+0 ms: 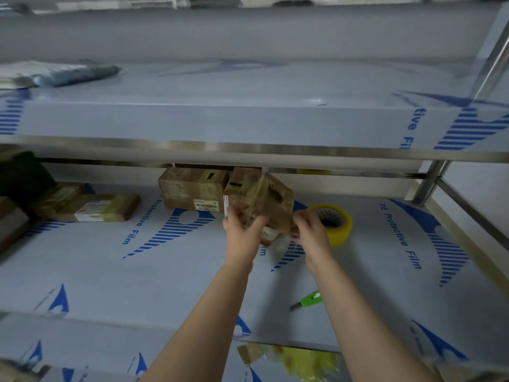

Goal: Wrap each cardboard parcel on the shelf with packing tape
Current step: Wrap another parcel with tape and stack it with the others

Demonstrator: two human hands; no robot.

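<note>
Both our hands are on one parcel (271,201) over the middle shelf (170,274). Our left hand (242,234) grips it from the left, fingers curled round its lower left side and thumb up against the near face. Our right hand (309,230) has its fingers curled and pinches at the parcel's lower right corner. We cannot tell whether cardboard or a tape end sits between those fingertips.

We hold the parcel tilted, one corner up, and its brown faces look glossy with tape. It hangs just in front of a second parcel (192,190), which stands on the shelf at the back and bears a barcode label.

Just beside our right hand, to its right, the tape roll (337,224) lies flat on the shelf, yellowish with a dark core. A green knife (309,298) lies nearer to us, beside our right forearm and well apart from the roll.

Far to the left a flat parcel (106,206) with a white label lies on the same shelf. On the upper shelf (248,119) a grey bag (59,73) rests at the left.
</note>
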